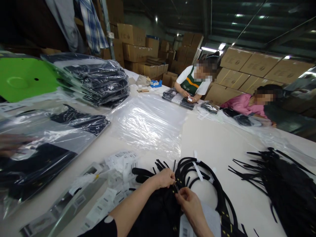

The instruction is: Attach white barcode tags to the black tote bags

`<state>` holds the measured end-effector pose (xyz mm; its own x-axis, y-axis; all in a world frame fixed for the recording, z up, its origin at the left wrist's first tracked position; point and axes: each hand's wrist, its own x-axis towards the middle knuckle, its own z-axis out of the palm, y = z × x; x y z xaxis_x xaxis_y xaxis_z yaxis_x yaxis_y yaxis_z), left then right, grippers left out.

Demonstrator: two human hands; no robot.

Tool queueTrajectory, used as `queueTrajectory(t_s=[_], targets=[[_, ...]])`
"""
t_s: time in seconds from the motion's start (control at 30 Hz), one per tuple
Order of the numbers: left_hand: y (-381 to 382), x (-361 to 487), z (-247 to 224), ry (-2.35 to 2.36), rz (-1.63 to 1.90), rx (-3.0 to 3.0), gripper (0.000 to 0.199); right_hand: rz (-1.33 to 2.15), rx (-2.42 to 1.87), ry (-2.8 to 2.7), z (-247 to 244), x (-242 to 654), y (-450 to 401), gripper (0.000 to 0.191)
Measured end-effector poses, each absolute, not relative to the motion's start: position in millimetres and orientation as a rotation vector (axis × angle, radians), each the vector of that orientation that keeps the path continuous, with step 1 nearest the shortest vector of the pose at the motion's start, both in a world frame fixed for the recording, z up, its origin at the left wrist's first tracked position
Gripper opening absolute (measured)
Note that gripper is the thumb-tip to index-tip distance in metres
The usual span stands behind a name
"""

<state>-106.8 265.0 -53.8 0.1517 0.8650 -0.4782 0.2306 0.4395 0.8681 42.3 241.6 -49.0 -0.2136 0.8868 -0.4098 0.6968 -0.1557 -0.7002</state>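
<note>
My left hand (166, 178) is closed in a pinch at the top of a dark fabric piece (158, 210), near the table's front edge. Just right of it and slightly lower, my right hand (189, 200) also pinches at the fabric, with a small thin item between the two hands that is too small to name. Black looped straps (217, 184) with a white tag (197, 170) lie to the right of my hands. A pale sheet with a printed label (207, 219) lies under my right wrist.
Barcode labels (106, 200) and clear plastic bags (150, 121) lie on the white table (204, 138). Bagged garments (93, 79) are stacked at left. Black strapped pieces (286, 184) lie at right. Two people sit across; another person's hand (14, 143) is at far left.
</note>
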Motion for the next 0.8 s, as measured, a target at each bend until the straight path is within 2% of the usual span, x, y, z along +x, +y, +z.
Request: queueTrajectory(t_s=[0.1, 0.3, 0.47, 0.8], targets=[[260.0, -113.5, -54.6, 1.395, 0.685, 1.012, 0.014, 1.452, -1.748, -1.740, -57.9, 44.5, 241.0, 0.007], [255.8, -125.8, -51.2, 1.325, 0.742, 0.850, 0.008, 1.610, -1.620, -1.498, -63.9, 42.7, 243.4, 0.018], [253.8, -124.9, -44.6, 1.265, 0.807, 0.743, 0.005, 1.647, -1.604, -1.357, -60.7, 39.6, 242.5, 0.020], [255.0, -113.4, -45.2, 1.318, 0.919, 0.579, 0.018, 1.774, -1.556, -1.108, -43.0, 42.0, 234.9, 0.025]])
